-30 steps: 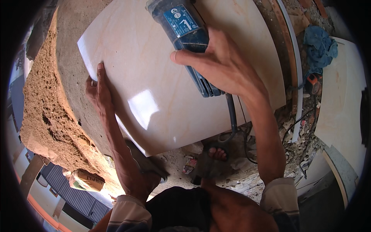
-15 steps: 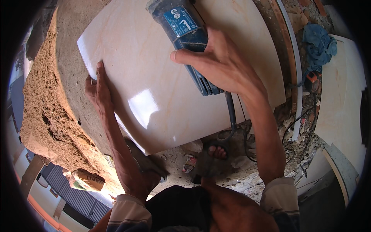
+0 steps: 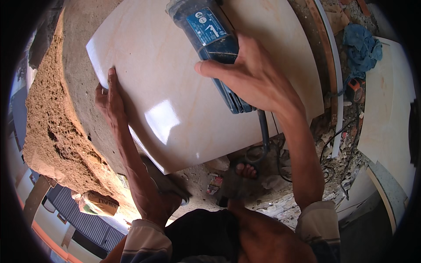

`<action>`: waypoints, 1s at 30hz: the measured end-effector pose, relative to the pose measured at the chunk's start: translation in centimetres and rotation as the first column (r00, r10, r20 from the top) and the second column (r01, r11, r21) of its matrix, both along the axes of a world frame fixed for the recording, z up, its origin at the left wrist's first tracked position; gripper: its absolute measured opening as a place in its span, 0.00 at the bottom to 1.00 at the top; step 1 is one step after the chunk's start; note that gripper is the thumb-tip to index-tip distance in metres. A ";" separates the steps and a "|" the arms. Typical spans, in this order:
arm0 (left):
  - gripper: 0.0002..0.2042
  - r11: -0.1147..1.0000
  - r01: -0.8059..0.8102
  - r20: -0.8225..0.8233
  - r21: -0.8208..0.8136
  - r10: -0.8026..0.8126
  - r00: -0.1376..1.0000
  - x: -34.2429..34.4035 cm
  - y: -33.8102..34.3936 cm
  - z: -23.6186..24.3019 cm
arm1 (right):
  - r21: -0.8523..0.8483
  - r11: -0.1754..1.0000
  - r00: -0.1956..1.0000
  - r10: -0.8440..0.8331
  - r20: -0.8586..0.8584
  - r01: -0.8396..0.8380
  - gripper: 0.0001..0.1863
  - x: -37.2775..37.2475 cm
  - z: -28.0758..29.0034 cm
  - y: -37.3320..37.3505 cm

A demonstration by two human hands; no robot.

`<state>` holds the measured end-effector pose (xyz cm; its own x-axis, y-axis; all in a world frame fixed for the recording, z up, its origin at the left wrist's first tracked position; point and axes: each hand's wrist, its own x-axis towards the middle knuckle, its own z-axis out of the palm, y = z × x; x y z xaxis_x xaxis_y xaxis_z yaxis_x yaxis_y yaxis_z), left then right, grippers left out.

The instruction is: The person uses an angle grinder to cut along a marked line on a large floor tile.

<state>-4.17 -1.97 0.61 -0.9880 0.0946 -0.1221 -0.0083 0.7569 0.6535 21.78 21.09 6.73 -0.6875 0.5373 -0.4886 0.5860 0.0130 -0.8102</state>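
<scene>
A large, glossy cream tile (image 3: 144,57) with faint veining lies before me. My left hand (image 3: 112,98) grips its left edge, one finger flat on top and the others curled at the rim. My right hand (image 3: 261,79) is wrapped round the dark blue body of a handheld tile cutter (image 3: 209,33), above the tile's right half. The cutter's blade is hidden, and its far end meets the top of the picture. Its black cord (image 3: 264,131) drops over the near edge. A thin dark line runs across the tile beside the cutter.
Rough sandy material (image 3: 52,127) rises on the left. On the right are a long pale strip (image 3: 337,92), a blue cloth (image 3: 362,48), an orange-and-black tape measure (image 3: 356,89) and another pale tile (image 3: 386,105). Rubble and cords lie near my foot (image 3: 246,171).
The cutter in my right hand has come slightly toward me along the tile. My left hand and the tile have shifted very slightly up and left in the picture.
</scene>
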 end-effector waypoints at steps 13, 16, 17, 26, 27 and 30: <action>0.45 1.000 0.003 -0.009 0.004 -0.003 1.000 -0.4 -0.5 -0.4 | 0.046 0.999 1.000 0.002 -0.023 -0.001 0.28 0.7 -1.2 -0.7; 0.46 1.000 0.010 -0.008 -0.005 -0.010 1.000 -0.4 -0.6 -0.5 | 0.012 1.000 1.000 0.007 -0.021 -0.006 0.28 1.0 -1.0 -0.8; 0.46 1.000 0.009 -0.009 -0.007 -0.009 1.000 -0.4 -0.6 -0.4 | -0.009 1.000 1.000 0.011 -0.024 -0.011 0.28 1.1 -1.0 -0.8; 0.46 1.000 0.005 -0.005 0.002 -0.005 1.000 -0.4 -0.6 -0.5 | 0.056 0.998 1.000 -0.003 -0.011 0.004 0.28 1.4 -0.9 -1.2; 0.46 1.000 0.002 -0.008 0.007 -0.002 1.000 -0.4 -0.6 -0.6 | 0.042 0.999 1.000 0.001 -0.010 -0.001 0.29 1.5 -0.8 -1.2; 0.46 1.000 -0.001 0.001 0.008 0.001 1.000 -0.5 -0.6 -0.5 | 0.011 1.000 1.000 -0.003 -0.010 0.003 0.31 1.6 -0.6 -1.2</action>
<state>-4.64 -2.61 0.06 -0.9880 0.0948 -0.1219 -0.0093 0.7515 0.6597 23.39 19.93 6.10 -0.6905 0.5447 -0.4759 0.5779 0.0199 -0.8159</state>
